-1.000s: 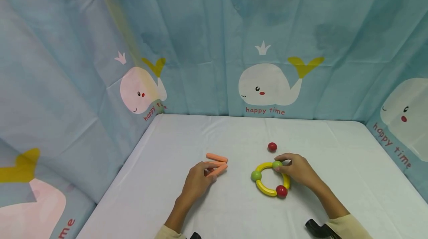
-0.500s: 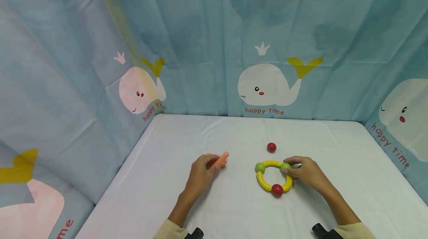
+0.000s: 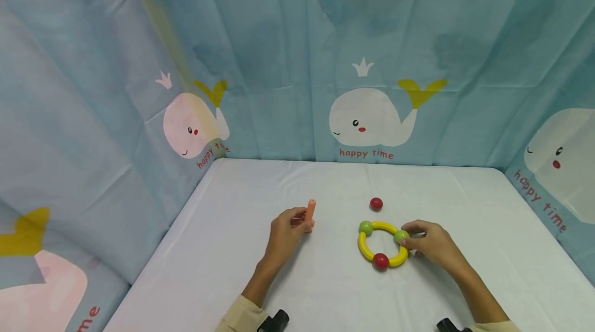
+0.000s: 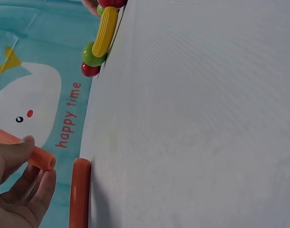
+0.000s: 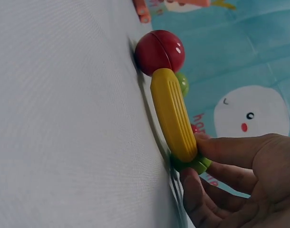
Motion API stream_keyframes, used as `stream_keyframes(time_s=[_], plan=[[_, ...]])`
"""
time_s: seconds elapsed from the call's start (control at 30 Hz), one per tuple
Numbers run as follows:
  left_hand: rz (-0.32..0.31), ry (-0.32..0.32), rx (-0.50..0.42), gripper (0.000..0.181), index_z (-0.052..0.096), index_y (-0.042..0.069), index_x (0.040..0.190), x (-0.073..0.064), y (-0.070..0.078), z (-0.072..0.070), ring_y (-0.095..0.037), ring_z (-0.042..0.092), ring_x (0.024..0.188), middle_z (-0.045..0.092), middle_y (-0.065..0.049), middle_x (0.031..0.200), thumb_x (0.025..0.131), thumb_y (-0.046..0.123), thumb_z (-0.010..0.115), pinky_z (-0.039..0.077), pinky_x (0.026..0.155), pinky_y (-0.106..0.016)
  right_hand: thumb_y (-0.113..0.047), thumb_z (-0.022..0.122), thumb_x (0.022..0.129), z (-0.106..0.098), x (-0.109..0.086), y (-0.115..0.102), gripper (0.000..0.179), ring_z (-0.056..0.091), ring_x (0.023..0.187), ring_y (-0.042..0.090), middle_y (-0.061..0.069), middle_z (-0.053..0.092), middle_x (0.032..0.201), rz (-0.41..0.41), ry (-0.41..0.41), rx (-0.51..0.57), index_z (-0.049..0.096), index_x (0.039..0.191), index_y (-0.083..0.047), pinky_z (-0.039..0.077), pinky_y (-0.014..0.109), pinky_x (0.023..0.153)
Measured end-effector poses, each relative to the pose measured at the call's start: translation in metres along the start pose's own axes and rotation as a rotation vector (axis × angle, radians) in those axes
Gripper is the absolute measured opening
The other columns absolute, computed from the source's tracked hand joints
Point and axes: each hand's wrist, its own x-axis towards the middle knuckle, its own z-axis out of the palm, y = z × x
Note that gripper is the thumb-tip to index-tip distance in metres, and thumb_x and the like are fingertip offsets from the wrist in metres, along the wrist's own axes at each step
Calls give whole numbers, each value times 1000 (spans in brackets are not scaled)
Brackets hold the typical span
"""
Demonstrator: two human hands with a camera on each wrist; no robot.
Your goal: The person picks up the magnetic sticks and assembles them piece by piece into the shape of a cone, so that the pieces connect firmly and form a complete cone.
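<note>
My left hand (image 3: 284, 234) pinches a short orange toy rod (image 3: 310, 210) between thumb and fingers. The rod stands nearly upright in the head view and is clear of the table in the left wrist view (image 4: 43, 158). Another orange rod (image 4: 80, 194) lies on the table beside that hand. To the right lies a toy ring of curved yellow pieces (image 3: 363, 247) joined by two green balls (image 3: 366, 227) and a red ball (image 3: 380, 261). My right hand (image 3: 432, 244) pinches the ring's right green ball (image 5: 198, 164) between thumb and finger.
A loose red ball (image 3: 376, 203) sits on the white-covered table (image 3: 251, 187) beyond the ring. A blue curtain (image 3: 274, 115) printed with whales hangs along the table's back and sides.
My left hand has picked up one orange rod and tipped it upright, moving slightly right and away from me. The ring has turned clockwise, with my right hand moving right along with it.
</note>
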Motion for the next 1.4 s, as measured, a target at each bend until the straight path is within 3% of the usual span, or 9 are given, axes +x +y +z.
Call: stream_keyframes(time_s=[0.23, 0.47, 0.73, 1.0, 1.2, 1.4], plan=[[-32, -7, -47, 35, 74, 10, 128, 7, 4, 11, -20, 78, 92, 78, -9, 114, 94, 11, 81, 63, 75, -27, -20, 87, 89, 1, -4, 2, 48, 70, 86, 21, 17, 70, 118, 11, 15, -4, 71, 131, -4, 59, 32, 74], [-44, -48, -66, 36, 74, 12, 129, 16, 11, 24, -18, 78, 92, 78, -7, 117, 94, 12, 81, 60, 73, -27, -27, 88, 89, 2, -6, 1, 49, 63, 109, 30, 18, 70, 125, 36, 29, -47, 72, 129, -4, 54, 54, 95], [-3, -84, -61, 30, 76, 12, 125, 27, 17, 39, -18, 78, 97, 79, -4, 116, 96, 16, 80, 61, 80, -28, -24, 88, 88, 4, -8, -3, 48, 62, 99, 26, 16, 66, 119, 67, 2, -6, 69, 126, -4, 57, 35, 81], [15, -113, -68, 33, 75, 11, 128, 38, 21, 58, -18, 77, 102, 79, -4, 115, 97, 18, 80, 62, 88, -29, -25, 84, 92, 7, -9, -1, 47, 71, 81, 18, 19, 65, 121, 61, -19, 55, 67, 129, -2, 59, 33, 80], [-3, -151, -90, 37, 74, 9, 131, 45, 28, 73, -17, 77, 102, 79, -3, 115, 96, 17, 81, 61, 91, -29, -22, 85, 92, 8, -9, 0, 47, 72, 83, 19, 22, 64, 128, 60, -34, 115, 68, 129, 0, 63, 30, 77], [25, -198, -72, 35, 75, 10, 131, 47, 32, 85, -14, 76, 104, 79, -1, 116, 97, 18, 79, 60, 94, -27, -19, 87, 89, 10, -8, 1, 43, 70, 84, 21, 15, 68, 116, 41, -28, 104, 70, 125, -1, 63, 33, 73]])
